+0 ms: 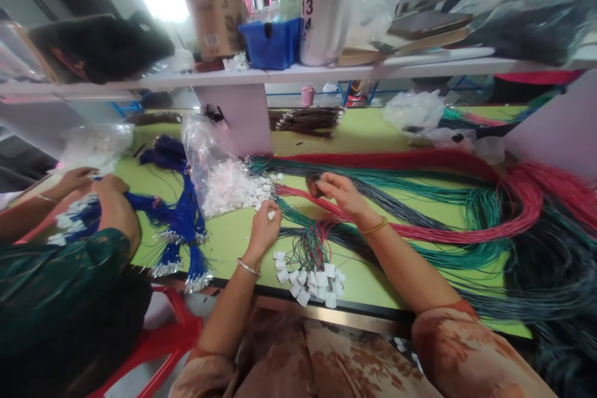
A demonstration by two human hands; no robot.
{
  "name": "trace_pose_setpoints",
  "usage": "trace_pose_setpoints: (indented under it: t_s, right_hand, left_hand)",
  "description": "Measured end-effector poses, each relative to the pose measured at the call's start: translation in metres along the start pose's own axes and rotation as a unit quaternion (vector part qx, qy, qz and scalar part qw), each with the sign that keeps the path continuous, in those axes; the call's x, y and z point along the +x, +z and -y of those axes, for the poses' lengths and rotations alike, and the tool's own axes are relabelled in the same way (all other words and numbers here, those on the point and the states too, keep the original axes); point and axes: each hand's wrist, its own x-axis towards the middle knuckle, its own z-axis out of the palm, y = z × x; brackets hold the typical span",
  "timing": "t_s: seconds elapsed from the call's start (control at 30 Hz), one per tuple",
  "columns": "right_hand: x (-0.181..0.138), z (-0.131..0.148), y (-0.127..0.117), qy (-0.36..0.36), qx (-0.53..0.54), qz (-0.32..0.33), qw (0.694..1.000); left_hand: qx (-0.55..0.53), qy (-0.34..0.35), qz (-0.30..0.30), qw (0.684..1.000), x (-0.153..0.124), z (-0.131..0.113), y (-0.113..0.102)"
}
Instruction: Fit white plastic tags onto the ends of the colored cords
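Note:
My left hand [265, 228] is closed around a small white plastic connector [271, 215], beside the loose pile of white connectors [228, 193] that spills from a clear bag. To its right, my right hand [339, 194] is pinched above the red wires [420, 233]; a dark patch shows at its fingertips, and what they hold is too small to name. Green wires [289, 214] and black wires [387, 205] run lengthwise near both hands. Below them, close to the table edge, lies a bunch of wires with white connectors [321, 280] on their ends.
At the left a co-worker's hands [109, 185] handle blue wires. Blue wire bundles [184, 217] lie between us. A shelf [224, 79] crosses above the table, carrying a blue bin [273, 43] and a white mug [324, 18]. A red chair [172, 323] stands at lower left.

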Motion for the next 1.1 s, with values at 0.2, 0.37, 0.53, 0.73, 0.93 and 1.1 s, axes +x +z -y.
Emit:
trace_pose_setpoints:
  t_s: [0.2, 0.37, 0.53, 0.73, 0.93, 1.1]
  right_hand:
    - [-0.015, 0.015, 0.054, 0.004, -0.013, 0.134, 0.991]
    - [-0.018, -0.009, 0.062, 0.026, -0.114, 0.100, 0.988]
    - [-0.018, -0.023, 0.065, 0.029, -0.118, 0.092, 0.988]
    - [-0.020, -0.025, 0.066, 0.001, -0.173, 0.111, 0.979]
    - [-0.021, -0.035, 0.073, -0.008, -0.194, 0.103, 0.975]
    - [-0.020, -0.037, 0.077, -0.019, -0.210, 0.064, 0.975]
  left_hand:
    - [-0.171, -0.097, 0.018, 0.980, 0.016, 0.005, 0.010]
    - [-0.229, -0.126, 0.024, 0.965, 0.016, 0.007, 0.009]
    - [-0.157, -0.076, 0.017, 0.985, 0.013, 0.007, 0.014]
    - [-0.117, -0.048, 0.016, 0.992, 0.018, 0.012, 0.013]
    - [-0.136, -0.056, 0.021, 0.989, 0.019, 0.016, 0.008]
    - [-0.187, -0.110, 0.067, 0.974, 0.012, 0.018, 0.010]
